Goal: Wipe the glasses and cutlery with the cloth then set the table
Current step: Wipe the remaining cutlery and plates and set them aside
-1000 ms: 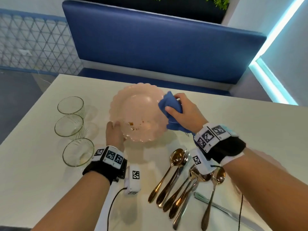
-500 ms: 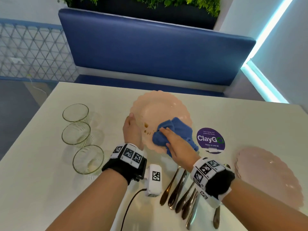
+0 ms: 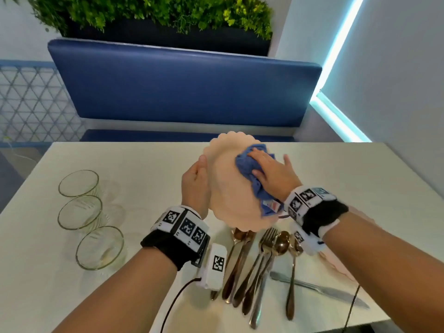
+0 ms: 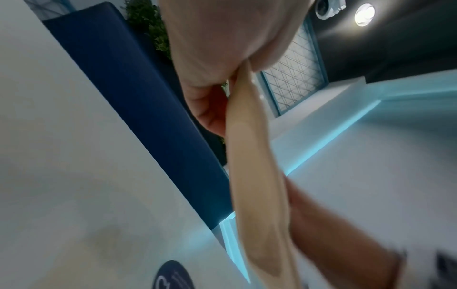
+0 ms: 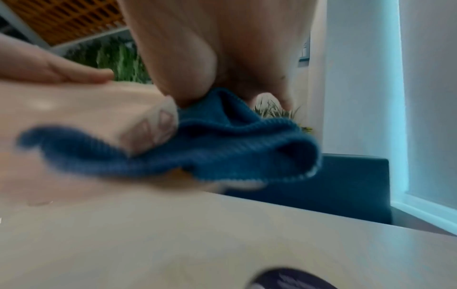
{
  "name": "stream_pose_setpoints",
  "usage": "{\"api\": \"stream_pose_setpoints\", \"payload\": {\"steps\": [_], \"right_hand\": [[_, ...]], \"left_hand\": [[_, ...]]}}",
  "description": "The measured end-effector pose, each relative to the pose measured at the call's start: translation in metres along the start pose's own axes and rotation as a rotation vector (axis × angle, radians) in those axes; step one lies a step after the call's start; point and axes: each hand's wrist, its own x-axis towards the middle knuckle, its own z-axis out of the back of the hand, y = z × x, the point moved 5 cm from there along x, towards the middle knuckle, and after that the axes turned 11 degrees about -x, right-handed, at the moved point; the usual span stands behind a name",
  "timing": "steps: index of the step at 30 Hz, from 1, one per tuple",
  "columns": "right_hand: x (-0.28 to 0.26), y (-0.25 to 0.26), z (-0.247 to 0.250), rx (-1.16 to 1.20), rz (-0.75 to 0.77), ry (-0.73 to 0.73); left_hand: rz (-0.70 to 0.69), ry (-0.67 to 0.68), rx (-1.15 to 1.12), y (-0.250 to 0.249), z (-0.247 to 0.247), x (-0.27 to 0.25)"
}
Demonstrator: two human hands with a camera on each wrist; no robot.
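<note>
Three glasses [image 3: 79, 183]: stand in a row at the table's [image 3: 360, 188] left side.
Left hand [image 3: 195, 186]: grips the pink plate [image 3: 230, 195] by its left rim, thumb on top, holding it tilted above the table.
Right hand [image 3: 274, 174]: fingers flat and together, pressing the blue cloth [image 3: 249, 164] on the plate's face.
Cutlery [image 3: 259, 265]: lies bunched on the table below the plate, a knife [image 3: 319, 289] beside it.

left wrist band [image 3: 179, 239]: black strap, white blocks on top with black-and-white square markers
left camera module [image 3: 214, 266]: white box under the wrist, one square marker, black cable [image 3: 176, 302] trailing off it
right wrist band [image 3: 314, 207]: black strap, white marker blocks, white module below
forearms: bare, no sleeves
</note>
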Motion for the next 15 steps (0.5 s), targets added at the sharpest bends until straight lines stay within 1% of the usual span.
{"api": "stream_pose_setpoints", "payload": {"steps": [1, 3, 6, 8, 9, 11, 13, 15], "right_hand": [[-0.011, -0.017, -0.010, -0.010, -0.027, 0.081], [-0.046, -0.033, -0.025, 0.076, -0.035, 0.142], [-0.101, -0.028, -0.037, 0.224, 0.040, 0.109], [-0.116, -0.022, -0.043, 0.247, 0.110, 0.116], [-0.119, -0.022, -0.044, 0.270, 0.129, 0.122], [-0.112, -0.029, -0.042, 0.348, 0.179, 0.090], [-0.100, -0.046, -0.035, 0.343, 0.210, 0.047], [-0.086, -0.073, -0.023, 0.297, 0.166, -0.001]], "left_hand": [[0.008, -0.026, -0.025, -0.002, -0.003, -0.002], [0.023, -0.075, -0.073, -0.002, -0.012, -0.006], [0.073, -0.095, -0.117, 0.010, -0.039, -0.018], [0.069, -0.091, -0.073, 0.019, -0.063, -0.027], [0.056, -0.083, -0.036, 0.023, -0.075, -0.032], [0.045, -0.046, 0.047, 0.032, -0.101, -0.040], [0.056, -0.002, 0.085, 0.041, -0.126, -0.050], [0.047, 0.049, 0.096, 0.047, -0.149, -0.060]]}}
